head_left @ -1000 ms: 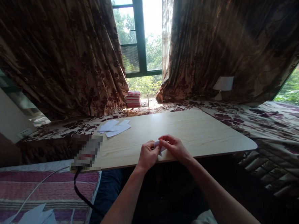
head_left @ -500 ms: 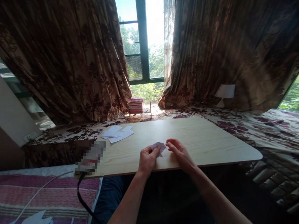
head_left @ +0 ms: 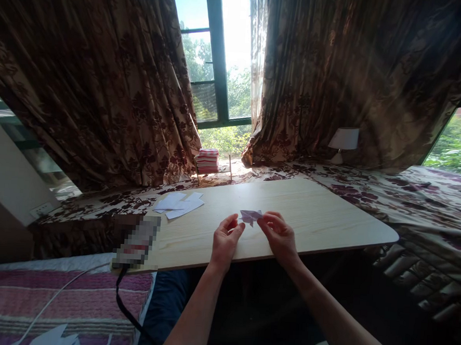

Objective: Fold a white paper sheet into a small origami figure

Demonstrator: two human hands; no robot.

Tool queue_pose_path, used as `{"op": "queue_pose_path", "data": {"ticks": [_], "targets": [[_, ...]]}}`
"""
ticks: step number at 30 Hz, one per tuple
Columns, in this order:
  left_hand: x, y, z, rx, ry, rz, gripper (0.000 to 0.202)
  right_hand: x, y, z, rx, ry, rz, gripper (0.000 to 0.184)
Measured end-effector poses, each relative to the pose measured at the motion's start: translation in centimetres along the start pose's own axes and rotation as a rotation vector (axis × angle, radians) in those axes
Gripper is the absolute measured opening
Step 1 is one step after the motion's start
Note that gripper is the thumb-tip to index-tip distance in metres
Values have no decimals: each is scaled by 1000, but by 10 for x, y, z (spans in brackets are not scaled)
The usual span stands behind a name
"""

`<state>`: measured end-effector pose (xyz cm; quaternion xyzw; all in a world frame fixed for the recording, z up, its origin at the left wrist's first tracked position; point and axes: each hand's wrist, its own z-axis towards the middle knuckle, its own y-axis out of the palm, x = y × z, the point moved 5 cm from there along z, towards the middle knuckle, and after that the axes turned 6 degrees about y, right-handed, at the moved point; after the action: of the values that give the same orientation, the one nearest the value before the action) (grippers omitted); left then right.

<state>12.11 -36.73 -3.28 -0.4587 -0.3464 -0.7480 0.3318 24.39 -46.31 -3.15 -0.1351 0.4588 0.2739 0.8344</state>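
Note:
A small folded piece of pale paper [head_left: 250, 216] is held just above the light wooden table [head_left: 329, 215]. My right hand [head_left: 279, 235] pinches its right edge between thumb and fingers. My left hand [head_left: 226, 240] is close on the left, fingers curled, its fingertips near the paper's left corner; whether they touch it I cannot tell. Both forearms reach in from the bottom of the view.
Loose white sheets [head_left: 177, 203] lie at the table's far left. A blurred object [head_left: 136, 242] with a black cable sits on the near left corner. A striped box [head_left: 208, 160], a small lamp [head_left: 341, 143], curtains and a window stand behind.
The folded paper passed from my left hand's grip to my right hand's pinch and rose a little farther over the table. My left hand's fingers came off the paper.

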Motion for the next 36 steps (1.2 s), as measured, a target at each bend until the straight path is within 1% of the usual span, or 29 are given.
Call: {"op": "queue_pose_path", "data": {"ticks": [2,4,7,9,12,16,18,19,22,23,28,36], "targets": [[0,-2,-1,28,-13,-9,36,-5,-1,-4,62,-66,-35,13],[1,-2,-3,16,-35,-14,40,-11,1,-8,70,-127,-75,10],[3,0,-4,-27,-59,-27,45,-20,5,-12,16,-194,-127,10],[4,1,-4,-36,-62,-42,41,-23,9,-14,-37,-217,-157,11],[2,-1,-3,-20,-70,-65,35,-23,12,-13,-97,-222,-185,14],[-2,-4,-1,25,-91,-97,30,-19,11,-11,-117,-182,-179,37],[-3,-5,-1,36,-96,-110,31,-18,11,-10,-140,-148,-166,41],[-3,-5,-1,37,-97,-114,31,-17,11,-9,-158,-129,-160,38],[-3,-4,-1,29,-92,-102,30,-15,11,-8,-204,-62,-144,21],[-3,-3,-1,23,-88,-92,30,-14,11,-7,-208,-33,-139,19],[-1,1,-2,-32,-61,-31,27,-3,10,-2,-213,97,-113,26],[4,7,-5,-101,-38,28,23,9,14,-1,-295,153,-119,23]]}}
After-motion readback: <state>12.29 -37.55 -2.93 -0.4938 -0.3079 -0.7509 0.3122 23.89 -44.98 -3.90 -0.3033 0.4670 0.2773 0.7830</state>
